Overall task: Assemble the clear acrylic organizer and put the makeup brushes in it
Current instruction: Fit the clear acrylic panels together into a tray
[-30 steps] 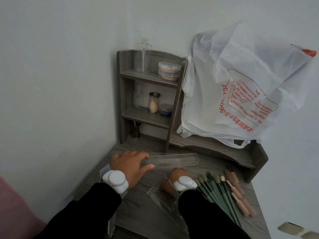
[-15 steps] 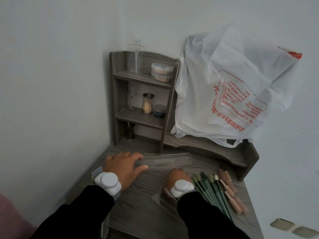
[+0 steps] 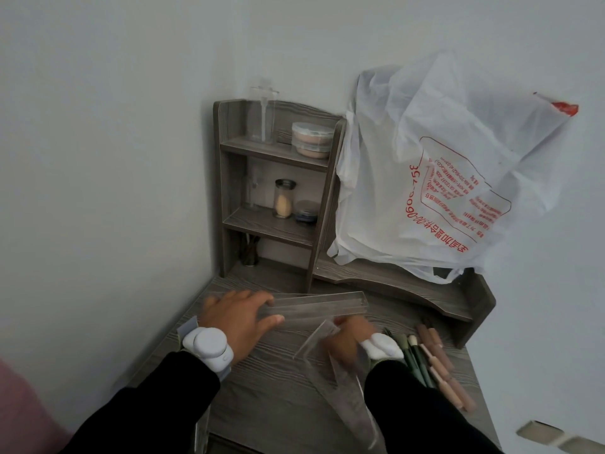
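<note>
My left grip [image 3: 239, 317] lies open, fingers fairly straight over the left end of the long clear tray [image 3: 322, 303], thumb along its near wall. I judge it is pinning the tray so it cannot slide on the worktop [image 3: 262, 388] while another piece is brought to it. The tray lies flat, lengthwise across the worktop, in front of the shelf [image 3: 275, 178]. Nearer me, a clear panel [image 3: 311, 344] stands tilted, one edge lifted off the wood and angled towards the tray, probably to be fitted to it. My right grip [image 3: 347, 342] is at that panel, partly seen through it and blurred; whether the fingers close on it I cannot tell. The brushes [image 3: 425, 358] lie flat in a row beside my right wrist, close by but out of the way. None can go in until the organizer is built.
</note>
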`<act>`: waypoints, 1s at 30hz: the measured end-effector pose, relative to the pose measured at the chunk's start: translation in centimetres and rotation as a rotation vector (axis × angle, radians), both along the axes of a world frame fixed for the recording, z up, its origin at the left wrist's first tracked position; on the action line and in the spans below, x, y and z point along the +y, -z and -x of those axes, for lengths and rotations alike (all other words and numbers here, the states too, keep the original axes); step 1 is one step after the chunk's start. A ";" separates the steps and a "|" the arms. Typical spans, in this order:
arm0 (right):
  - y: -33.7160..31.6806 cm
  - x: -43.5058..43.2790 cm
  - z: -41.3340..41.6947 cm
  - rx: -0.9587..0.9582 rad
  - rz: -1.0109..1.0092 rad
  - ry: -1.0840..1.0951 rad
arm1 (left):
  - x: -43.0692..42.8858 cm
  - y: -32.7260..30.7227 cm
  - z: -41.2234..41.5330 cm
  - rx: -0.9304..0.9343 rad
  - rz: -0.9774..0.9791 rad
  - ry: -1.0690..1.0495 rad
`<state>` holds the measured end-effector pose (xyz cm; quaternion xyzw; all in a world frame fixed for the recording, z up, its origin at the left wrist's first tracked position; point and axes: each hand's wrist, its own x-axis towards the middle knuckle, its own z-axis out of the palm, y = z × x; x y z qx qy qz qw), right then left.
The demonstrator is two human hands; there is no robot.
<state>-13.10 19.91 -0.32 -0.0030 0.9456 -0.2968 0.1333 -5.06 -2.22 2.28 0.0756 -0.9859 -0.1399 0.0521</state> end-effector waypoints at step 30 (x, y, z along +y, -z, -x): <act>-1.6 2.6 -0.1 -0.202 1.045 0.479 | -0.7 -0.6 -0.5 -0.017 -0.046 0.047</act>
